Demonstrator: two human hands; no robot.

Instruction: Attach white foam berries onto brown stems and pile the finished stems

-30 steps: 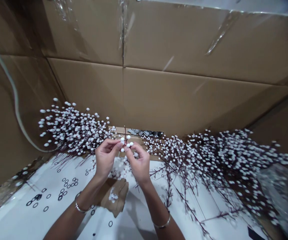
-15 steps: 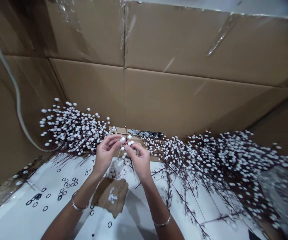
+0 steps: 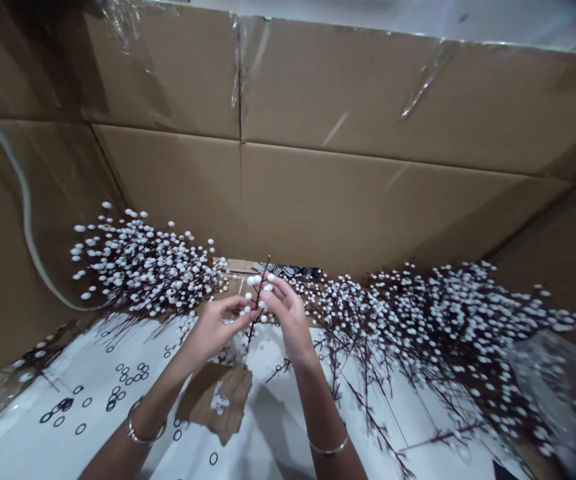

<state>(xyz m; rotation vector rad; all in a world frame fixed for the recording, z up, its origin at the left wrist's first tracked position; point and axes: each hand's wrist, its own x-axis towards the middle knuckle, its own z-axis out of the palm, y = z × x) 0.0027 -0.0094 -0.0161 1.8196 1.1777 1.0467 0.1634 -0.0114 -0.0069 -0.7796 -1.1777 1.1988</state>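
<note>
My left fingers [image 3: 241, 309] and right fingers [image 3: 275, 291] are closed narrowly on a thin, dark sprig of white beads [image 3: 259, 290], which stands tilted between them, its tip rising above the fingertips and its lower end reaching below them. As I judge it, the step in hand is handling this single sprig apart from the heaps, and the next move calls for a steady pinch that keeps its beads clear of theirs. Beaded sprays [image 3: 141, 263] and [image 3: 443, 320] lie close on either side of the fingers. Below them, a torn cardboard scrap [image 3: 215, 400] and black rubber rings [image 3: 115, 393] lie on the white table [image 3: 78, 353]. A cardboard wall [image 3: 318, 200] rises beyond.
</note>
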